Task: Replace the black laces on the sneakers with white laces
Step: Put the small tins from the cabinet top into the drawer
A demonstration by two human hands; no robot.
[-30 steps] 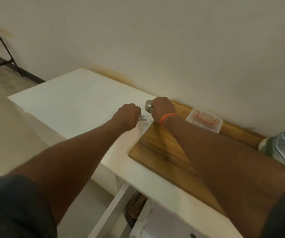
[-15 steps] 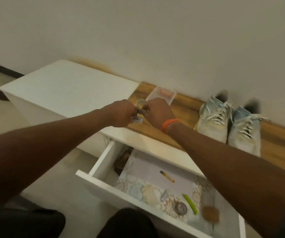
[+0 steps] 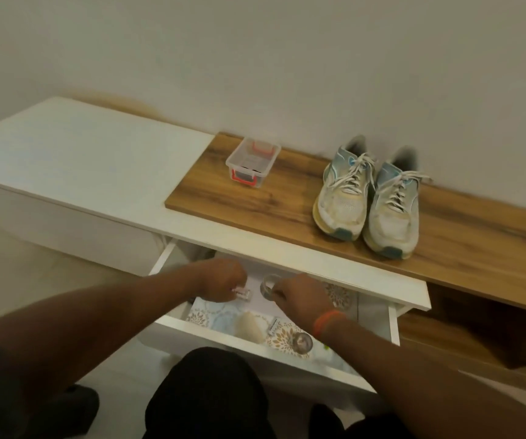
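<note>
In the lower middle of the frame, the right hand (image 3: 299, 296) is pinching a small tape roll (image 3: 269, 284) with curled fingers, and just left of it the left hand (image 3: 223, 280) is gripping a small pale item (image 3: 242, 293) too blurred to identify, both hanging over the open drawer (image 3: 287, 339). Inside the drawer a beige lump (image 3: 249, 327) and a round metal thing (image 3: 301, 342) are lying on patterned lining. Above, on the wooden board (image 3: 287, 204), the sneakers (image 3: 369, 198) are sitting side by side in white laces at right of centre, well apart from a clear box (image 3: 253, 161) at centre.
</note>
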